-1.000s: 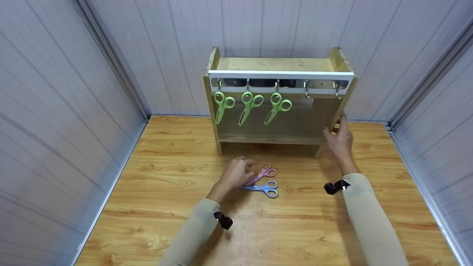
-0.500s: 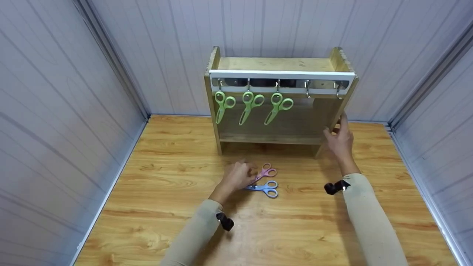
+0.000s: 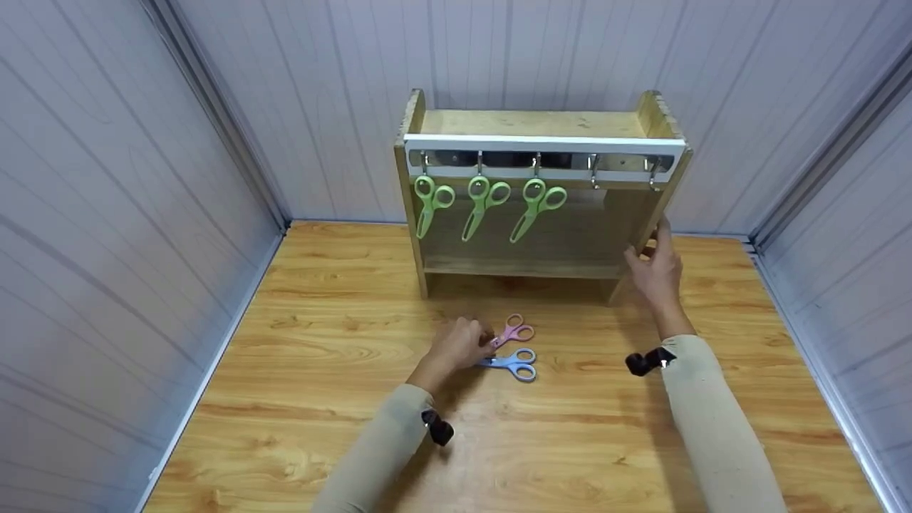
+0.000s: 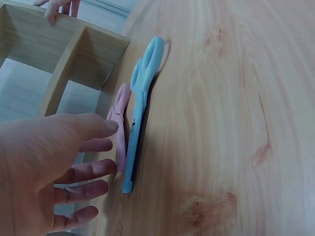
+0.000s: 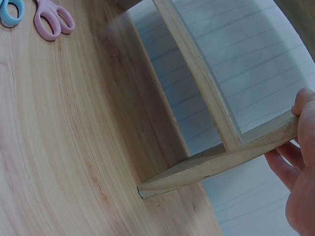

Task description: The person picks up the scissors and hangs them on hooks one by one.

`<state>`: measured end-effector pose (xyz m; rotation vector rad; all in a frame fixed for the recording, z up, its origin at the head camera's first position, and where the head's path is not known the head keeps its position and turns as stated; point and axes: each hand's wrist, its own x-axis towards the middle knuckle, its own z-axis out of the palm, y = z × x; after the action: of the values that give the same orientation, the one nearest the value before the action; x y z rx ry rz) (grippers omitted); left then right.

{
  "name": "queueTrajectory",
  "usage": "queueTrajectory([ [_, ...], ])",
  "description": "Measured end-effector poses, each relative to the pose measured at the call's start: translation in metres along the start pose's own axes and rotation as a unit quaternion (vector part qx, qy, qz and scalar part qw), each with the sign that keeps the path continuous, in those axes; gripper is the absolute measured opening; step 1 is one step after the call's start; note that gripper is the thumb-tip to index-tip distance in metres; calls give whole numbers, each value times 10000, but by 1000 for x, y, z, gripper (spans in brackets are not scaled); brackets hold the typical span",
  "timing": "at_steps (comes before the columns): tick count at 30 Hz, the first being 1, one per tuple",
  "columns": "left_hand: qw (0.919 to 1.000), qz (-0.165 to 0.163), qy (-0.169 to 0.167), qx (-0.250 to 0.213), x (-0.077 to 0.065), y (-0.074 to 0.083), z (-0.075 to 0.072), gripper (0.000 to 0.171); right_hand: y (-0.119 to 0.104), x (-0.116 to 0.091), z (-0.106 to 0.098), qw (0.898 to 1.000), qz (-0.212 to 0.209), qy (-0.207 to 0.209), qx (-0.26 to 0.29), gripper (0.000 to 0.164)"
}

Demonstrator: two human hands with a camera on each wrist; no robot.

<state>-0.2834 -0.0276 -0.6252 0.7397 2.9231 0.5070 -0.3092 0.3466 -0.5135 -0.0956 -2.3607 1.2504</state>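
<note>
My left hand (image 3: 459, 345) is at the blade end of the pink scissors (image 3: 516, 333), which lie on the wooden floor. In the left wrist view its fingers are loosely bent and spread; the thumb tip (image 4: 112, 126) overlaps the pink scissors, though contact is unclear. Blue scissors (image 3: 514, 364) lie just nearer to me, their tip partly behind the hand. With thumb and fingers on either side, my right hand (image 3: 657, 274) grips the right side panel of a wooden shelf (image 3: 524, 268). Green scissors (image 3: 532, 208) and two more green pairs hang by finger loops from the shelf's left hooks.
A white hook rail (image 3: 541, 144) runs along the shelf's upper front; its two right hooks (image 3: 593, 171) carry nothing. The shelf stands near the back wall (image 3: 342, 107), with panelled walls at both sides. Wood-patterned floor (image 3: 570, 427) extends toward me.
My left hand has shifted slightly right and toward me, covering more of the pink scissors' blades, and its fingers have bent in. My right hand stays on the shelf's side panel.
</note>
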Motion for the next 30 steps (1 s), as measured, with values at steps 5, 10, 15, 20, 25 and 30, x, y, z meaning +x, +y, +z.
queueTrajectory([
  [5, 9998, 55, 74, 187, 9, -13, 24, 24, 2, 1, 0, 10000, 4, -10, -14, 79],
  [10, 9992, 136, 202, 317, 10, -15, 30, 21, 2, 0, 0, 10000, -3, -12, 20, 79],
  [15, 9994, 119, 252, 197, 8, -15, 30, 17, 3, -1, 1, 10000, -27, 20, 15, 79],
  [20, 9997, 15, 232, 101, 6, -12, 26, 17, 2, 0, 1, 10000, 1, 37, 8, 81],
  [25, 9999, -23, 84, 131, 6, -11, 23, 17, 2, 0, 1, 10000, 25, 44, -27, 80],
  [30, 9998, 1, 79, 155, 9, -13, 26, 16, 2, 0, 0, 10000, 62, 16, -74, 80],
])
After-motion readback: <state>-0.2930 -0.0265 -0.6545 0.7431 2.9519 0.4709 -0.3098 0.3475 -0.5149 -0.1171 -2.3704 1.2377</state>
